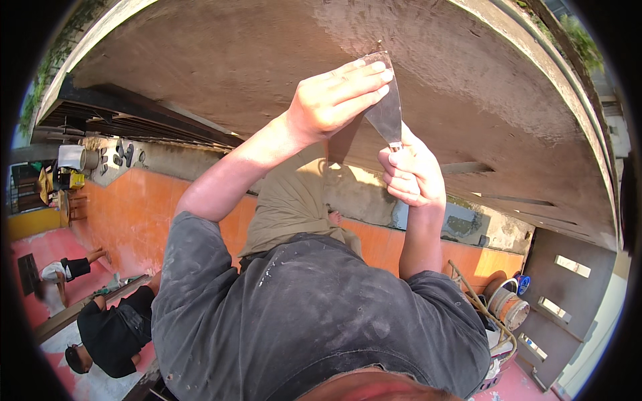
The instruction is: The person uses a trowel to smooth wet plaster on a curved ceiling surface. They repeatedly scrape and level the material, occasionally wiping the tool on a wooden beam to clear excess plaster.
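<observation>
A putty knife (386,119) with a wide, smeared metal blade is held up before a broad brown surface. My right hand (413,175) is closed round its handle, most of which the fingers hide. My left hand (331,100) lies across the blade, its fingers close together and pressed on the metal near the wide end; its thumb is hidden. Behind the blade's wide end, the brown surface (234,60) shows a rough, lighter patch (455,73) that looks damp or freshly coated.
Below me lies an orange floor (134,207). Dark slats (140,107) run along the left. Buckets (508,307) and a bent metal frame (478,301) stand at right. Two people, one in black (117,331) and one farther off (57,271), are at lower left.
</observation>
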A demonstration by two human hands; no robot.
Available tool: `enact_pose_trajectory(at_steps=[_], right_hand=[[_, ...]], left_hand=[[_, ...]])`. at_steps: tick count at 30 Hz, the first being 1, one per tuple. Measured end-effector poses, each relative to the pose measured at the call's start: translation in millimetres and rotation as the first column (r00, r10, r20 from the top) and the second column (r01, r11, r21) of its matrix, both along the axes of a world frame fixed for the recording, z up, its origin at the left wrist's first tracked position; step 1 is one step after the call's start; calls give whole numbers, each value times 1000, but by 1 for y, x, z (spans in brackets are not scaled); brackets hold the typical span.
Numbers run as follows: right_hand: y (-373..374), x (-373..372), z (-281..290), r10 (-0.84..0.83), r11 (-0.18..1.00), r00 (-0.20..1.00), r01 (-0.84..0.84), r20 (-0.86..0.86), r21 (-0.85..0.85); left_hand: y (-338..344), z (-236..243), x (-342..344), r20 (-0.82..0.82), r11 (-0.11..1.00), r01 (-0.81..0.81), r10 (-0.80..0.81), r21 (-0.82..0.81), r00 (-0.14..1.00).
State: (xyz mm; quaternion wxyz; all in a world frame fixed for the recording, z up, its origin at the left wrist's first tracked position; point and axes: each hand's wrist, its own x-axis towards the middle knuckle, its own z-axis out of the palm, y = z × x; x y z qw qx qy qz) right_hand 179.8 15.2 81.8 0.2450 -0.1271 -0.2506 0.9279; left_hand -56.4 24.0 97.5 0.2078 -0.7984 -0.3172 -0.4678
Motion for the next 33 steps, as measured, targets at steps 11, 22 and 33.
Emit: enact_pose_trajectory(at_steps=[11,22,33], right_hand=[[-4,-10,-1,1,999,999,-3,-48,-37],[-1,-7,7,-17,997,998,12,63,76],[9,-34,22,-4,993,1000,6,-19,121]], left_hand=[[0,1,-4,7,999,-18,17,30,1000],[2,3,1,2,997,-11,11,74,1000],[11,28,-23,-4,977,-72,74,199,997]])
